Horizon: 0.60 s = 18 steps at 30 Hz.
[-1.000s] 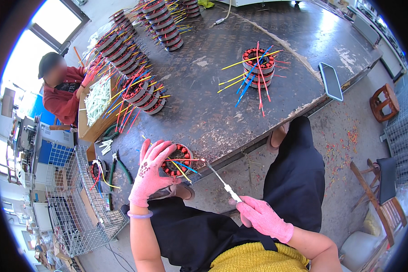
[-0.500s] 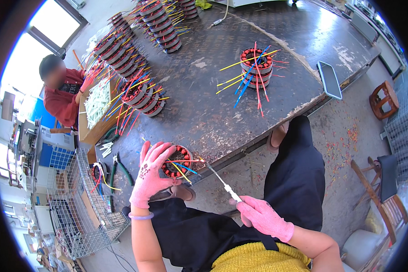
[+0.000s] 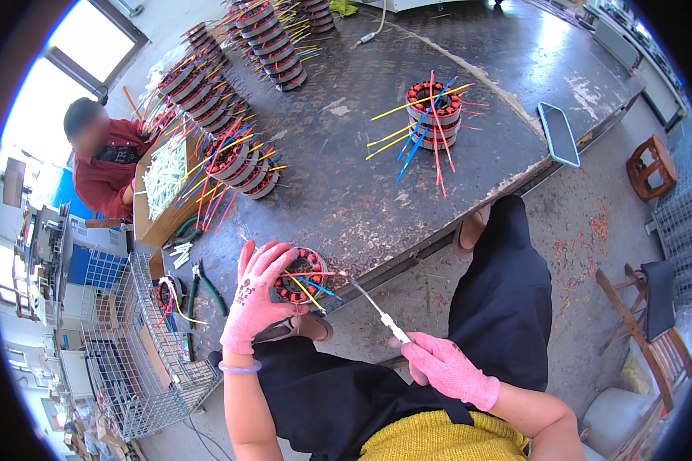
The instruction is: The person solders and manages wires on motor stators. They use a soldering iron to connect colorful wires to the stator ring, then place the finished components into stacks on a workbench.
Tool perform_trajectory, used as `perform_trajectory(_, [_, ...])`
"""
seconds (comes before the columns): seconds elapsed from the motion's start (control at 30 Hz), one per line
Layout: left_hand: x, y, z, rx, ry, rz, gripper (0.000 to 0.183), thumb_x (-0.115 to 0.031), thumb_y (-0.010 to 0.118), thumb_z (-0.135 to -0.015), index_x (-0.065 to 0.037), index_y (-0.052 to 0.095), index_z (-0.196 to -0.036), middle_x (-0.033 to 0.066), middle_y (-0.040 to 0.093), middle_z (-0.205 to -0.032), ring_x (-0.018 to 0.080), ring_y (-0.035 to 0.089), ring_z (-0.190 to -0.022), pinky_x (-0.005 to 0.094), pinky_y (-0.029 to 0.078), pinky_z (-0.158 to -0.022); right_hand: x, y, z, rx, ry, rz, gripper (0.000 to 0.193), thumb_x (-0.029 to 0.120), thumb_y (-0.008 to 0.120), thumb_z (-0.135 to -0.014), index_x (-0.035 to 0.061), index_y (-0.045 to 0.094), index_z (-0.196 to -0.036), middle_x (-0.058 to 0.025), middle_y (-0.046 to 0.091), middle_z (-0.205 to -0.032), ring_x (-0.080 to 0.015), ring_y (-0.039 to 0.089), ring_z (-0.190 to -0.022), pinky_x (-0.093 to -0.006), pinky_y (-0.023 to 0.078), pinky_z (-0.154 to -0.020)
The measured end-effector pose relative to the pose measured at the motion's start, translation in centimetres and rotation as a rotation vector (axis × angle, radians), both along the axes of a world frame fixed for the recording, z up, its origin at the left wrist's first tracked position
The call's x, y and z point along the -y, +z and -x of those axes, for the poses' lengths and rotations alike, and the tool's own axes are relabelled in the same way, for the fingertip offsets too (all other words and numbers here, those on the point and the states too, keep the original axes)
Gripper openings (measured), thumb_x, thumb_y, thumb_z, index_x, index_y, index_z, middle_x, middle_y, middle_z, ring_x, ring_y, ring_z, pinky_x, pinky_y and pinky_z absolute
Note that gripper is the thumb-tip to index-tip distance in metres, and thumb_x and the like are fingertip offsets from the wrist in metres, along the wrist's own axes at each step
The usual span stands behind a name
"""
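My left hand (image 3: 255,296), in a pink glove, grips a motor stator (image 3: 315,260) at the table's near edge, fingers along its left side. Red coils ring the stator, and red, blue and yellow leads cross it. My right hand (image 3: 447,367), gloved too, is closed around a thin metal-tipped tool (image 3: 388,320) with a white handle. The tool's tip is by the end of a red lead, where a small bright orange spot shows. Whether tip and lead touch, I cannot tell.
Stator stacks (image 3: 242,161) stand at the back left, and a smaller stack (image 3: 436,115) right of centre. Pliers (image 3: 200,284) lie left of my left hand, above a wire basket (image 3: 142,330). A phone (image 3: 559,134) rests at the right edge. A co-worker (image 3: 111,165) sits behind a box (image 3: 150,219).
The co-worker's gloved hand has come down from the stator stack toward the box of white pieces. My two hands, the stator and the tool have hardly moved.
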State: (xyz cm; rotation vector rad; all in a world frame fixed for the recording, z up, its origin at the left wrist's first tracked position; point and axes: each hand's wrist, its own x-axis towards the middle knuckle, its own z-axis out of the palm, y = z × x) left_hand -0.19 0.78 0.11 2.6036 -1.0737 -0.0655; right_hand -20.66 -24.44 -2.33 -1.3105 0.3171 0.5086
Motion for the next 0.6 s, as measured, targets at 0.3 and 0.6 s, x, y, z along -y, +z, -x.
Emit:
perform_trajectory(0.3, [-0.1,-0.2,-0.1,0.016,-0.01,-0.002,0.092,-0.025,0.09,-0.048,-0.008,0.058,-0.133,0.0094,0.056,-0.137,0.0294,0.044,-0.136,0.0497,0.018,-0.122,0.0,-0.5,0.1,0.019,0.003,0.006,0.034,0.026,0.044,-0.104,0.0002,0.06,-0.119,-0.0026,0.051,-0.063,-0.0095,0.047,-0.057,-0.0288,0.041,-0.057])
perform_trajectory(0.6, [-0.1,0.0,-0.2,0.002,-0.013,0.0,0.09,-0.027,0.089,-0.051,-0.009,0.058,-0.133,0.01,0.055,-0.137,0.0312,0.044,-0.136,0.0519,0.017,-0.122,-0.1,-0.6,0.1,0.032,0.004,0.006,0.034,0.026,0.044,-0.105,0.0002,0.06,-0.12,-0.0031,0.05,-0.063,-0.0097,0.048,-0.056,-0.0289,0.042,-0.057])
